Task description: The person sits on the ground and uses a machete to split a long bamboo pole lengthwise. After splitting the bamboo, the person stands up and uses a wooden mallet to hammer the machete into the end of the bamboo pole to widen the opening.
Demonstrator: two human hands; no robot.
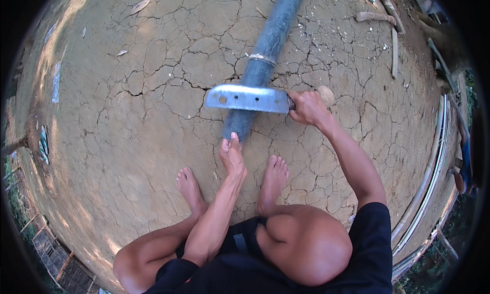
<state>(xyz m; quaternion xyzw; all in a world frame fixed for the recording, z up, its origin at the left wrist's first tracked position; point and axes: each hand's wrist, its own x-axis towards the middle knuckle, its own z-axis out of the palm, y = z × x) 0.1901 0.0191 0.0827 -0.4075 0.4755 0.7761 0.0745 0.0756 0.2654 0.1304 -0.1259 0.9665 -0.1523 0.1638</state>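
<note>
A long dark grey-green bamboo pole runs from the top of the view down toward me, with a pale ring at one joint. Its near end is gripped by my left hand, thumb on top and fingers curled around the rim. In my right hand is the handle of a cleaver; a rounded wooden end of that handle shows beyond my fist. The broad shiny blade, with several holes, lies crosswise over the pole between the joint and my left hand. Whether its edge touches the bamboo I cannot tell.
Cracked dry earth spreads all around my bare feet. Wood pieces lie at the far right, and long poles line the right side. At the left are a sandal-like item and a clear plastic strip.
</note>
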